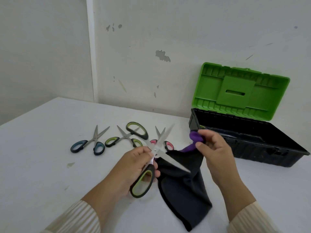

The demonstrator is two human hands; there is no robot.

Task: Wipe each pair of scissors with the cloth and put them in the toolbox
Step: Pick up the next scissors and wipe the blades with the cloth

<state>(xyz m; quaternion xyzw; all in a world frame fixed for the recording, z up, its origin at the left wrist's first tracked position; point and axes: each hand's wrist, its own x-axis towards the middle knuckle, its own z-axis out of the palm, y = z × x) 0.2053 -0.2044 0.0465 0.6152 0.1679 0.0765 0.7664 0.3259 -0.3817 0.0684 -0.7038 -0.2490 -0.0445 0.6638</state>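
My left hand (134, 163) grips a large pair of scissors (175, 162) with black and lime-green handles, held above the table with its blades spread wide. My right hand (213, 147) pinches a dark grey and purple cloth (181, 184), which hangs down behind the lower blade. Three smaller pairs lie on the white table behind: one with blue handles (87, 145), one with lime-green handles (117, 140), and one with pink handles (169, 145) partly hidden by the held scissors. The black toolbox (252, 142) stands at the right with its green lid (240, 91) open.
The white table (50, 165) meets a scuffed white wall at the back. A wall corner stands at the far left. A lime-green object barely shows inside the toolbox's left end (202, 126).
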